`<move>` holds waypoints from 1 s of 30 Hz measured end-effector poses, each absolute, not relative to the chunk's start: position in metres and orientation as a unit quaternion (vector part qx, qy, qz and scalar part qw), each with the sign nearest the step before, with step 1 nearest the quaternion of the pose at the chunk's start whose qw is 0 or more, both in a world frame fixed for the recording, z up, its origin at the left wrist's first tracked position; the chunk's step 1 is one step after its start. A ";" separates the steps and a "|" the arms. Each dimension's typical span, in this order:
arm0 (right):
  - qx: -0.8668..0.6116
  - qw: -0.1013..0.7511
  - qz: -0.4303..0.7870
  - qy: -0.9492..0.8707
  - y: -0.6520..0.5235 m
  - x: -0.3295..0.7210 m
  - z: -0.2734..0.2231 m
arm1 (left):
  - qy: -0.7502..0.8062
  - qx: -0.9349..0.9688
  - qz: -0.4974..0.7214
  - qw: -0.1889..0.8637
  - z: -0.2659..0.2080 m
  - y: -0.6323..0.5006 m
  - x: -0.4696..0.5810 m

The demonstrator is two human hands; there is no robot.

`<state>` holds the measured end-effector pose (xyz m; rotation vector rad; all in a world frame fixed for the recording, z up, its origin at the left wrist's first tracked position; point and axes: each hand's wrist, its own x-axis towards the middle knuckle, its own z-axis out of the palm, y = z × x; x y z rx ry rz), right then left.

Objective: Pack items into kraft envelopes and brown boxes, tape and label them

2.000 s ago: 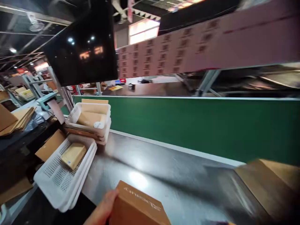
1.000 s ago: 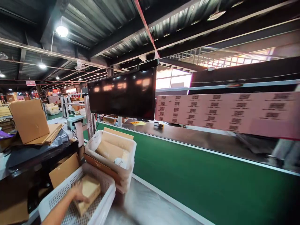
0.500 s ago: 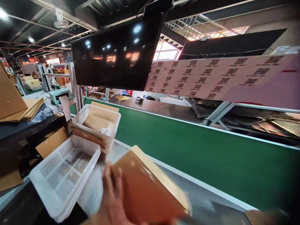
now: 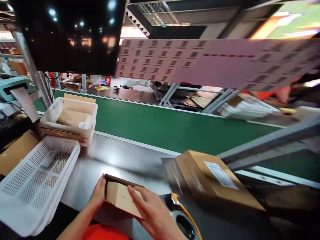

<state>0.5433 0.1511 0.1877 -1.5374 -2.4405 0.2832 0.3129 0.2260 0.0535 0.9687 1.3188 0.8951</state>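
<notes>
In front of me is a small open cardboard box (image 4: 117,210) with a pale tan carton or folded flap (image 4: 122,196) inside its opening. My left hand (image 4: 98,193) grips the box's left edge, the fingers curled over the rim. My right hand (image 4: 156,210) lies across the right side, fingertips on the pale piece and the rim. Just right of that hand, a tape dispenser (image 4: 183,220) with a yellow-orange edge rests on the metal table. Most of the box's underside is hidden by my hands and the tilt.
A larger closed carton (image 4: 215,180) with a white label sits to the right. White mesh baskets (image 4: 42,180) stand at left, and stacked baskets (image 4: 70,116) behind them hold a cardboard piece. A green conveyor belt (image 4: 140,121) runs beyond the metal table (image 4: 107,156). A monitor (image 4: 67,36) hangs above.
My view has swung to the right, bringing the larger carton and tape dispenser into sight. The box in my hands now shows its open top, and my right hand has come onto it.
</notes>
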 end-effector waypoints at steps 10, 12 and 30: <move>-0.753 0.334 0.048 -0.565 0.094 0.538 0.084 | 0.616 0.579 0.356 0.398 0.068 0.222 0.310; -0.765 0.336 0.104 -0.539 0.076 0.534 0.072 | 0.599 0.645 0.337 0.334 0.074 0.212 0.312; -0.763 0.410 0.006 -0.499 0.123 0.589 0.019 | 0.379 0.910 0.170 0.004 0.011 0.220 0.309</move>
